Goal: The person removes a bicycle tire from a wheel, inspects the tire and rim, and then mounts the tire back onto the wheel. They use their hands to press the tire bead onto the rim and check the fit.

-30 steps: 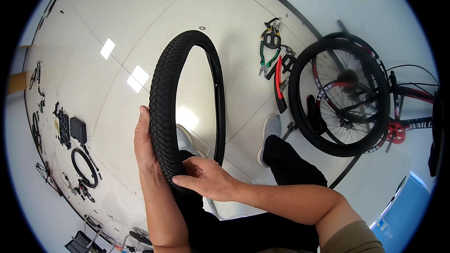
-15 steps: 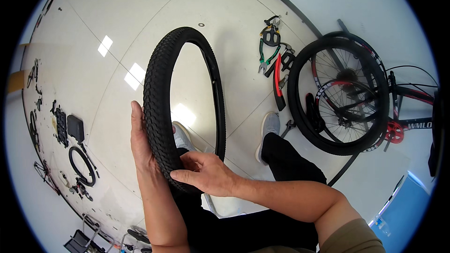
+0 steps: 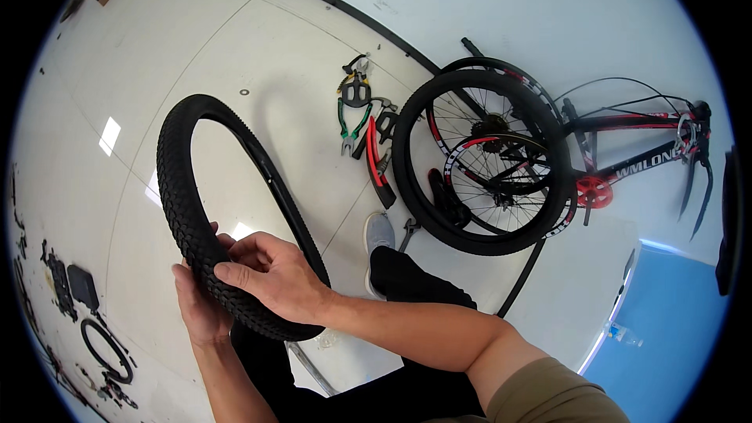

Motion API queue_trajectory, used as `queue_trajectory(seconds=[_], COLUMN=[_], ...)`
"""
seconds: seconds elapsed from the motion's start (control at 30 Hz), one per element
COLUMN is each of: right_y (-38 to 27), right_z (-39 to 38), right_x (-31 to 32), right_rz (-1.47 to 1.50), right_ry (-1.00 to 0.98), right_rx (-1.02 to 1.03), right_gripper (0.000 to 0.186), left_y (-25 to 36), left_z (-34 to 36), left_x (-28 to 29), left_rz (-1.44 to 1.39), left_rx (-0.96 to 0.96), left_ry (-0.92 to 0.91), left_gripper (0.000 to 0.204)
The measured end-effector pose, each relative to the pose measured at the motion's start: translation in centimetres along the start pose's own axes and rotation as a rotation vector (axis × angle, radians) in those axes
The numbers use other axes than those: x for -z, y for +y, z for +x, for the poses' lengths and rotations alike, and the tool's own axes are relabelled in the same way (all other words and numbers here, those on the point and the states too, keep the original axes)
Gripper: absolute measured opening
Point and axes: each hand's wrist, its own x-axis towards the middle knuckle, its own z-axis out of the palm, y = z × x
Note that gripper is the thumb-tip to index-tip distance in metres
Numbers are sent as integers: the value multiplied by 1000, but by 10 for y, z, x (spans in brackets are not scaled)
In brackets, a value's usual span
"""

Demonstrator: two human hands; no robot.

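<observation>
I hold a black, knobbly bicycle tire point(image 3: 175, 196) upright in front of me, tilted with its top leaning left. My left hand point(image 3: 202, 304) is closed around its lower left part, palm against the outer tread; some of its fingers are hidden behind the tire. Just to the right, my right hand point(image 3: 276, 276) grips the lower part too. Its thumb presses on the tread while its fingers reach over the edge to the inner side. No rim or tube shows in the tire.
At right, a bicycle frame point(image 3: 646, 164) and spoked wheels lean by the wall, with another black tire point(image 3: 403, 157) before them. Green-handled pliers point(image 3: 345, 121), a pedal point(image 3: 357, 94), a red-black curved piece point(image 3: 374, 153) and a wrench point(image 3: 409, 231) lie on the floor. Several parts lie at left.
The view has swung right, so floor things appear further left. My left hand, earlier laid along the tread with its thumb up, now sits lower, nearer the right hand.
</observation>
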Motion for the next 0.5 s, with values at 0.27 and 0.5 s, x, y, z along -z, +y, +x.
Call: queue_trajectory(seconds=[0.27, 0.5], right_y=[18, 16], right_z=[-3, -2], right_x=[-11, -13], right_rz=[7, 64], right_ry=[152, 138], right_rx=[100, 69], right_gripper=[40, 40], left_y=[-4, -5], left_z=[1, 1], left_x=[19, 11], left_rz=[125, 90], left_rx=[8, 0], left_ry=[59, 55], left_gripper=[59, 58])
